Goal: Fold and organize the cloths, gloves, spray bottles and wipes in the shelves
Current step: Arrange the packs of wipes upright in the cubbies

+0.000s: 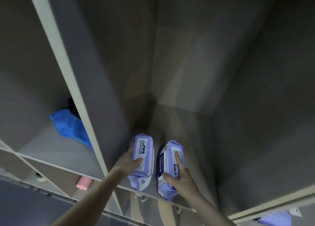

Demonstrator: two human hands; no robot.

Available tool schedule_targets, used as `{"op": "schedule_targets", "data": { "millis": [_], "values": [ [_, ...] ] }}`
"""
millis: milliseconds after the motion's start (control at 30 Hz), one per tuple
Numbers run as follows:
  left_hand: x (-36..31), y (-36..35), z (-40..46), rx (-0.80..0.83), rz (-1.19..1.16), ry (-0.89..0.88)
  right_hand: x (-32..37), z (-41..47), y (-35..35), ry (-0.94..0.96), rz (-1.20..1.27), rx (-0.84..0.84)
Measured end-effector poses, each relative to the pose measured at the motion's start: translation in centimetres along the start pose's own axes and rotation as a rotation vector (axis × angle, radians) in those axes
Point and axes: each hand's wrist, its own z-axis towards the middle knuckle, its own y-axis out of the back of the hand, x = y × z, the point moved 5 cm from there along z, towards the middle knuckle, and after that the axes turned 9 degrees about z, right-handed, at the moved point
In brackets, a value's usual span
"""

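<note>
Purple wipes packs (142, 159) near shelf edge (153, 196).

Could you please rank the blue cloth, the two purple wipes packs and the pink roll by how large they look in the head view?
1-2. Left wipes pack and right wipes pack: alike, no ranking.
3. Blue cloth: partly hidden by the shelf divider and farther off, so unsure.
4. Pink roll: smallest.

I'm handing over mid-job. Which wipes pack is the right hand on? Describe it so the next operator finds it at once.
Look in the tall middle shelf compartment, where two purple wipes packs lie side by side near the front edge. The one you want is the right pack, with the right hand resting on top, one finger stretched along it. The left pack, by the divider, is held by the left hand.
</note>
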Motion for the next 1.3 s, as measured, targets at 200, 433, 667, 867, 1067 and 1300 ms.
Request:
{"op": "schedule_targets", "data": {
  "millis": [200,433,667,867,1067,1300],
  "values": [
    [-2.9,-2.2,-0.4,0.031,0.725,-0.259,0.9,0.4,-0.8,-0.005,0.023,0.020],
    [-1.5,1.1,-0.7,0.001,0.829,-0.215,3.9,1.8,-4.6,0.031,-0.008,0.127],
    [-0.9,0.3,-2.5,0.106,0.813,-0.374,5.3,0.7,-7.1,0.049,0.025,0.150],
    [-1.3,-1.5,-1.6,0.066,0.909,-0.292,5.3,-0.1,-6.9,0.058,0.031,0.168],
    [-1.3,-1.0,-1.7,0.054,0.947,-0.267,4.1,1.0,-5.8,0.105,0.117,0.240],
    [-8.4,-2.3,-6.2,0.054,0.613,-0.449,3.0,-5.7,2.1,0.105,0.283,0.003]
  ]
}}
